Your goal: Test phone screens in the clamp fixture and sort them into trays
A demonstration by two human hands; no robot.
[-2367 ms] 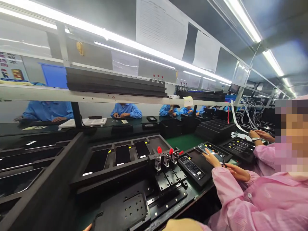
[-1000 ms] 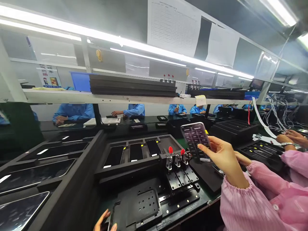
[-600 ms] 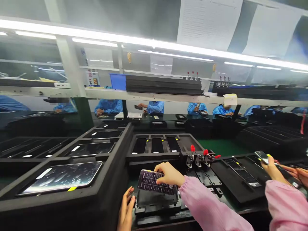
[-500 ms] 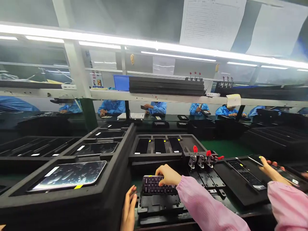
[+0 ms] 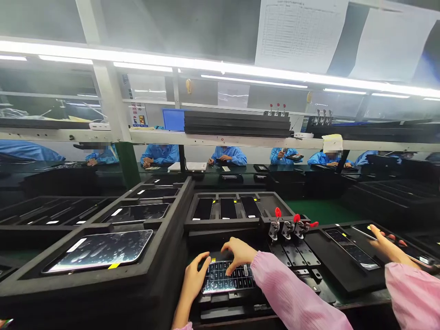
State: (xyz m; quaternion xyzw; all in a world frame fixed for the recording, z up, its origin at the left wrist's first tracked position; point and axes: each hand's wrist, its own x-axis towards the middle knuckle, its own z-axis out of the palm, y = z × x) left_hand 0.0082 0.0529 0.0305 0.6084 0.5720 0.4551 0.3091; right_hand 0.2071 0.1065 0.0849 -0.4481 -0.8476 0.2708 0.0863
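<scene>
A phone (image 5: 220,276) with a grid of small marks across its face and a yellow tab lies nearly flat on a black fixture (image 5: 223,316) in front of me. My right hand (image 5: 240,256), in a pink sleeve, arches over it, thumb on the face and fingers spread near the far edge. My left hand (image 5: 195,280) is at the phone's left end with curved fingers apart, the fingertips at its corner. Right of the phone, toggle clamps (image 5: 288,229) with red tips stand above dark metal plates (image 5: 297,252).
A black foam tray (image 5: 154,261) holding phones rises at left. Another tray (image 5: 233,223) with three phones lies ahead. At right, a co-worker's hand (image 5: 388,243) touches a phone beside a black board (image 5: 347,270). People in blue sit across the bench.
The phone has gone from tilted to nearly flat on the fixture. My left hand has moved up and right to its end, and my right hand's fingers have spread.
</scene>
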